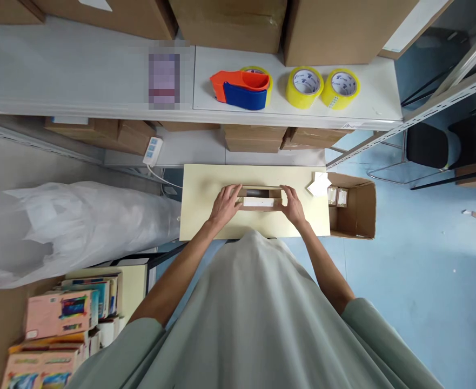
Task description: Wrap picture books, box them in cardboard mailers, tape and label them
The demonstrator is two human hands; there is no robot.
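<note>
A small brown cardboard box (pixel 261 207) with a white label (pixel 257 202) on it lies on the cream tabletop (pixel 205 227). Its upper side shows a dark gap behind the label. My left hand (pixel 224 206) grips the box's left end, fingers on the far edge and thumb on the near side. At the right end, my right hand (pixel 293 207) holds it the same way, fingers curled over the corner. White paper pieces (pixel 319 184) lie on the tabletop to the right of my right hand.
Beside the table's right edge stands an open carton (pixel 361 210) with small packed boxes (pixel 337 196) inside. The shelf (pixel 112 70) ahead bears yellow tape rolls (pixel 303 87) and an orange-blue tape dispenser (pixel 241 89). Plastic wrap (pixel 100 227) and stacked books (pixel 59 313) are at left.
</note>
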